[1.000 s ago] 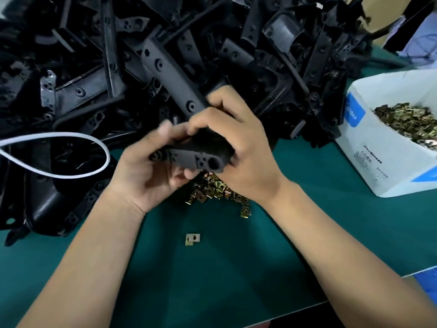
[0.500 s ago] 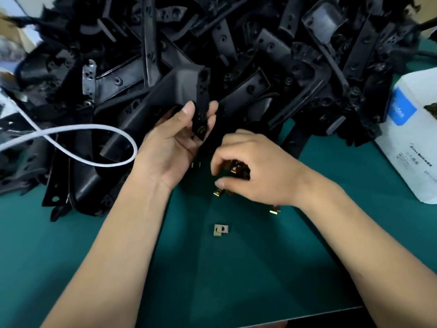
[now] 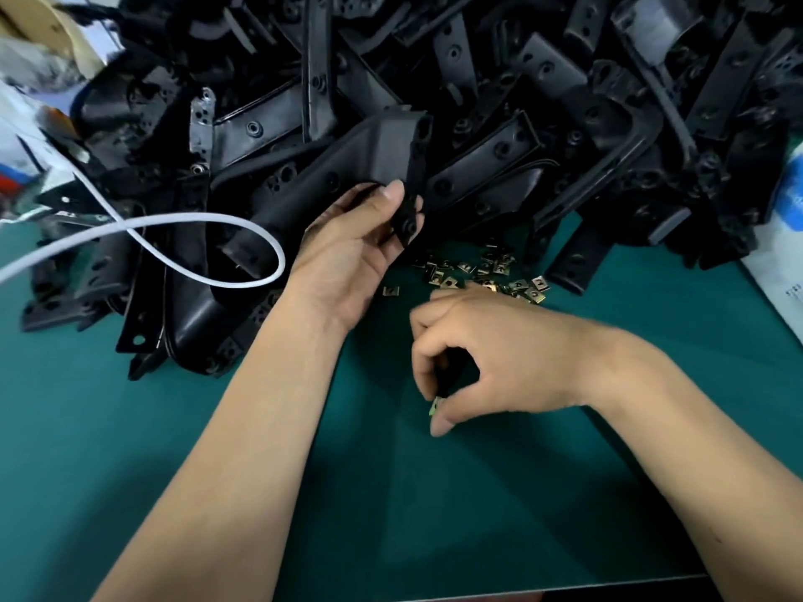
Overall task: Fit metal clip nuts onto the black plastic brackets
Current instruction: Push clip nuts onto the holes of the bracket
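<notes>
My left hand [image 3: 352,258] holds a long black plastic bracket [image 3: 347,167] by its lower end, thumb on top, above the green mat. My right hand [image 3: 486,354] is lower and nearer me, pinching a single metal clip nut [image 3: 436,405] between thumb and forefinger just over the mat. A small heap of brass-coloured clip nuts [image 3: 486,273] lies on the mat between the two hands and the pile. One loose clip nut [image 3: 391,291] sits beside my left palm.
A big pile of black plastic brackets [image 3: 521,102] fills the far half of the table. A white cable [image 3: 208,219] loops over its left side. A white box [image 3: 782,254] stands at the right edge. The green mat [image 3: 217,427] ends at the near edge.
My right hand has left the clip nut heap and come down toward me, now pinching the lone clip nut that lay on the mat. The left hand keeps the bracket raised.
</notes>
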